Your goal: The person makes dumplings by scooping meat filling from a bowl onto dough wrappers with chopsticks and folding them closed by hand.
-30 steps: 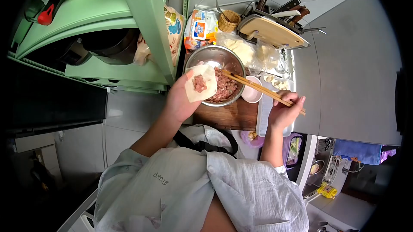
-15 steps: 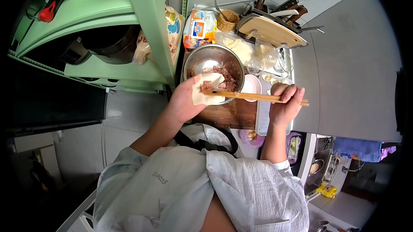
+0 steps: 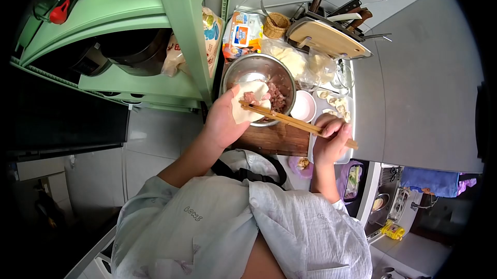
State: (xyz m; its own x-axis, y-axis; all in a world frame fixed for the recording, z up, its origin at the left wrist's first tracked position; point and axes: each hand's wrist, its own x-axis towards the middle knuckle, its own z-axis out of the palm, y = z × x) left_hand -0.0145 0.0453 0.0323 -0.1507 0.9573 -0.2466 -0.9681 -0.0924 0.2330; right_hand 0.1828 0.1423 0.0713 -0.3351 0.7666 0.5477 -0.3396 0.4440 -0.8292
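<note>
My left hand [image 3: 223, 119] holds a pale dumpling wrapper [image 3: 241, 111] spread over the palm, at the near left rim of a steel bowl [image 3: 235, 65]. A small lump of minced meat [image 3: 250, 97] lies on the wrapper. My right hand [image 3: 330, 138] is closed around a pair of wooden chopsticks [image 3: 292, 121], whose tips reach the wrapper beside the meat. More minced meat [image 3: 278, 98] sits in the bowl. Right of the bowl stands a small white-and-pink bowl [image 3: 304, 107]. Folded dumplings [image 3: 339, 105] lie in a clear tray [image 3: 346, 155] partly behind my right hand.
Bags of wrappers [image 3: 290, 61] lie behind the steel bowl, near a cutting board [image 3: 326, 38] in a knife rack. A green shelf [image 3: 189, 25] rises on the left. The wooden board [image 3: 274, 140] lies under the bowl. A purple dish [image 3: 301, 167] is near my body.
My right hand has moved toward me and slightly left, tilting the chopsticks. More of the tray's dumplings now shows. My left hand keeps nearly the same place with the wrapper.
</note>
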